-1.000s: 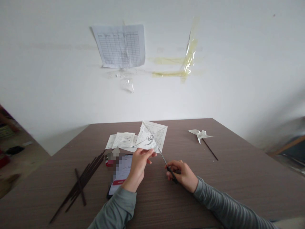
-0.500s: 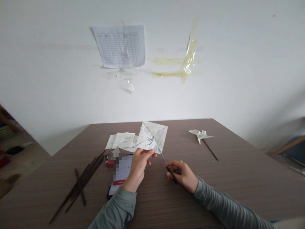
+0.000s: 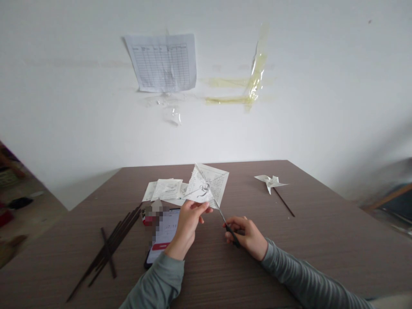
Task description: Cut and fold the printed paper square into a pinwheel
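Note:
A square sheet of printed paper point(image 3: 209, 182), marked with lines running in from its corners, is pinched by its lower edge in my left hand point(image 3: 190, 219). My right hand point(image 3: 249, 236) is closed around the dark handles of a pair of scissors point(image 3: 232, 236). Their blades reach up to the paper's lower right corner, beside my left fingertips, and lie along a diagonal line there. How far the blades are apart is too small to tell.
Behind my left hand lie several paper squares point(image 3: 165, 189). A phone point(image 3: 165, 231) rests beside my left wrist, and dark thin sticks point(image 3: 109, 244) lie further left. At the right is a paper pinwheel point(image 3: 271, 182) on a stick. A white wall point(image 3: 225, 137) borders the table point(image 3: 322, 240).
The paper has shifted very slightly to the right in my left hand. Both hands and the scissors stay almost where they were.

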Demonstrator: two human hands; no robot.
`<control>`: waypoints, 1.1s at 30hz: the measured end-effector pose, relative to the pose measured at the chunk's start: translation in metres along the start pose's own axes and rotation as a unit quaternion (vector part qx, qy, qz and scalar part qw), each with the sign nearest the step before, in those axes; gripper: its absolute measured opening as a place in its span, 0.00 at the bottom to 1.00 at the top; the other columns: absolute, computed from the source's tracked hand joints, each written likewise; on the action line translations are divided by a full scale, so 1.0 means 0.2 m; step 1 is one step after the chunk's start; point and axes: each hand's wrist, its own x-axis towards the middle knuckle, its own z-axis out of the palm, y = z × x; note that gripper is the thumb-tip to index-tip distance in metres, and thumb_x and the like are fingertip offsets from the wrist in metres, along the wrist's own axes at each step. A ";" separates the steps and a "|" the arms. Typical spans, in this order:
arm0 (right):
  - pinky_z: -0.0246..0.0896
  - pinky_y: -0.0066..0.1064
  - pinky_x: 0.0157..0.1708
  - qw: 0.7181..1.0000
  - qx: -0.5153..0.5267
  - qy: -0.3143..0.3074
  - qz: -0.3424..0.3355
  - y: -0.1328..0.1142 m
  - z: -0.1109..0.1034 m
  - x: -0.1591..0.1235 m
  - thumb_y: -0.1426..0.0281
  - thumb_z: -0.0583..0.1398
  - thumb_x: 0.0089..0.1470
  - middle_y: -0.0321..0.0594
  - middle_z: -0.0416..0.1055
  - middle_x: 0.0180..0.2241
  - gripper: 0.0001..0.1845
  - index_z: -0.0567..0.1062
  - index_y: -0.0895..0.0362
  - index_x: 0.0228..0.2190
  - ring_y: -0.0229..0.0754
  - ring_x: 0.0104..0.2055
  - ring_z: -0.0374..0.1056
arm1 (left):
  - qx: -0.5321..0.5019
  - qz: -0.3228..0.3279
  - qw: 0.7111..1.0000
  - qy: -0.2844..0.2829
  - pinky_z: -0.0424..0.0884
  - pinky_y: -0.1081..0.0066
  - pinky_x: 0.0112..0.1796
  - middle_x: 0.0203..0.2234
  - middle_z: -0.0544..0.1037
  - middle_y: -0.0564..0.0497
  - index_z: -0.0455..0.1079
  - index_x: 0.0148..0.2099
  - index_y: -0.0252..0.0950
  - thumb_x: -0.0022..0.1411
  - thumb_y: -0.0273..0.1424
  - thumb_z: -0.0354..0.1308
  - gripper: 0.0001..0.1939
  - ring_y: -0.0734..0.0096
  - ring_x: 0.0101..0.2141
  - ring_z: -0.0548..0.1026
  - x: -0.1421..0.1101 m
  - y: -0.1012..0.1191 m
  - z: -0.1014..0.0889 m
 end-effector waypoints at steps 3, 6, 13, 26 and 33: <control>0.73 0.68 0.77 1.000 0.005 -0.017 0.015 -0.01 0.00 0.00 0.33 0.73 0.71 0.44 0.94 0.33 0.35 0.91 0.52 0.48 0.61 0.39 0.91 | -0.004 -0.001 1.000 0.001 0.66 0.75 0.23 0.30 0.92 0.47 0.81 0.32 0.40 0.55 0.32 0.80 0.10 0.58 0.33 0.93 0.00 0.00 0.00; 0.78 0.65 0.73 0.999 0.016 -0.017 0.023 -0.01 -0.01 0.00 0.30 0.74 0.69 0.42 0.92 0.33 0.37 0.90 0.52 0.47 0.59 0.38 0.91 | -0.006 0.000 1.000 0.002 0.65 0.75 0.23 0.29 0.92 0.48 0.81 0.32 0.39 0.54 0.32 0.80 0.10 0.58 0.32 0.93 0.00 0.00 0.00; 0.79 0.63 0.71 0.999 0.034 -0.015 0.025 -0.02 0.00 0.00 0.27 0.74 0.66 0.42 0.93 0.32 0.39 0.90 0.50 0.46 0.61 0.37 0.91 | 0.002 0.000 1.000 -0.001 0.65 0.75 0.23 0.30 0.92 0.48 0.80 0.33 0.40 0.54 0.30 0.83 0.13 0.57 0.33 0.94 0.00 0.00 0.00; 0.81 0.64 0.70 0.998 0.050 -0.016 0.026 -0.02 0.00 0.00 0.25 0.74 0.64 0.44 0.94 0.33 0.41 0.90 0.50 0.46 0.61 0.38 0.91 | 0.001 0.001 1.000 -0.011 0.65 0.74 0.23 0.27 0.90 0.48 0.80 0.33 0.41 0.55 0.31 0.82 0.12 0.57 0.32 0.93 0.00 -0.01 0.00; 0.77 0.67 0.75 0.998 0.052 -0.010 0.025 -0.03 0.00 0.00 0.27 0.73 0.65 0.46 0.94 0.33 0.39 0.89 0.51 0.46 0.63 0.38 0.91 | 0.012 -0.003 1.000 -0.021 0.66 0.74 0.23 0.26 0.90 0.48 0.82 0.31 0.40 0.53 0.32 0.82 0.11 0.57 0.31 0.92 -0.01 0.01 0.01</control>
